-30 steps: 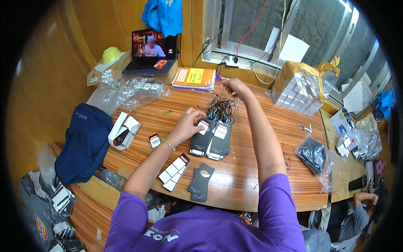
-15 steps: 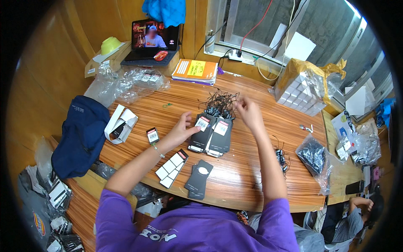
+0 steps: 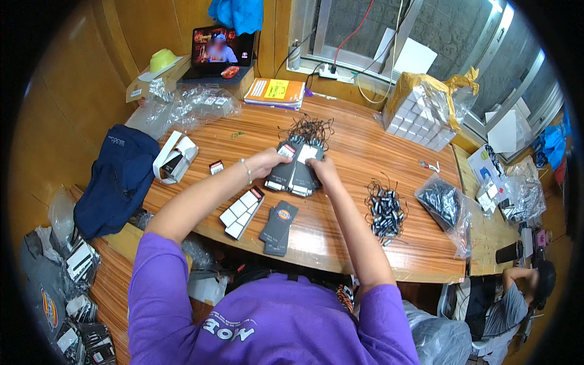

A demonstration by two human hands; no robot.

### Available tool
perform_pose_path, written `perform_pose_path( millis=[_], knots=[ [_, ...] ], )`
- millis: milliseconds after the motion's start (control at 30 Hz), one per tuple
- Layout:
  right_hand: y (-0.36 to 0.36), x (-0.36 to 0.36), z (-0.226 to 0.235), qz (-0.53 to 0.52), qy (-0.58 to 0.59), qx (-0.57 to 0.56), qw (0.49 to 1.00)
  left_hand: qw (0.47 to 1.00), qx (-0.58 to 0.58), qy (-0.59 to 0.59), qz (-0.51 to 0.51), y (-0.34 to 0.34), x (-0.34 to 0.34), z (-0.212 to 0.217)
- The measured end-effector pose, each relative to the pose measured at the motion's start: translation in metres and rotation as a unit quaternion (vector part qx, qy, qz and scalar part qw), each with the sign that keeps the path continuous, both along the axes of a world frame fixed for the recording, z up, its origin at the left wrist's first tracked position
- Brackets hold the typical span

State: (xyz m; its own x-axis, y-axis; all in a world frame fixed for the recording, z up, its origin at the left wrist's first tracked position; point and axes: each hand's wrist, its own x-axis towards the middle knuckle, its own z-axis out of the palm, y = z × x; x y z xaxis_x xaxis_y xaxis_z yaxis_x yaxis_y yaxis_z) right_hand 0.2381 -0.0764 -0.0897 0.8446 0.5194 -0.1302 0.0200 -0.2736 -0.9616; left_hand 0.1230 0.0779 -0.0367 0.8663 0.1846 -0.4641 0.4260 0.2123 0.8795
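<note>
Two side-by-side stacks of dark grey hang tags (image 3: 298, 176) lie mid-table, with white stickers near their upper ends. A tangle of black strings (image 3: 309, 129) fans out beyond them. My left hand (image 3: 271, 162) is closed on the left stack, its thumb on top by the sticker. Against the right stack, my right hand (image 3: 323, 171) is closed on its outer edge, thumb over the sticker; its other fingers are partly hidden. Closer to me lie a sheet of white stickers (image 3: 242, 213) and a few loose grey tags (image 3: 281, 230).
A heap of black strings (image 3: 385, 210) lies right, beside a plastic bag of black items (image 3: 440, 199). A wrapped block of white boxes (image 3: 420, 118) stands back right. Notebooks (image 3: 275, 92) and a laptop (image 3: 222, 52) are at the back, a navy bag (image 3: 115, 182) at left.
My right hand has come down from the strings to the right stack. My left hand has closed on the left stack. The whole view has shifted slightly.
</note>
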Motion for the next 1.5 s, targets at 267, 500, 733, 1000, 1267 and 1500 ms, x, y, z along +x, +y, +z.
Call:
perform_pose_path(
  millis=[267, 500, 733, 1000, 1267, 1500],
  knots=[
    [0.016, 0.008, 0.007, -0.044, 0.015, -0.033, 0.998, 0.999, -0.039, -0.017, 0.034, -0.011, 0.002, 0.012],
    [0.005, -0.024, 0.052, -0.044, 0.176, 0.109, 0.977, 0.998, -0.010, 0.004, 0.054, -0.011, 0.002, 0.011],
    [0.017, -0.001, 0.016, -0.096, -0.018, 0.021, 0.995, 0.999, -0.030, 0.011, 0.029, -0.011, 0.008, 0.017],
    [0.001, -0.015, 0.050, -0.022, 0.196, 0.141, 0.970, 0.994, -0.103, -0.033, 0.021, -0.004, 0.001, 0.006],
    [-0.014, -0.018, 0.057, 0.049, 0.213, 0.185, 0.958, 0.992, -0.109, -0.068, -0.019, -0.004, -0.003, 0.016],
    [-0.029, -0.004, 0.036, 0.070, 0.352, 0.229, 0.905, 0.973, -0.202, -0.106, -0.019, -0.003, -0.008, 0.002]
  ],
)
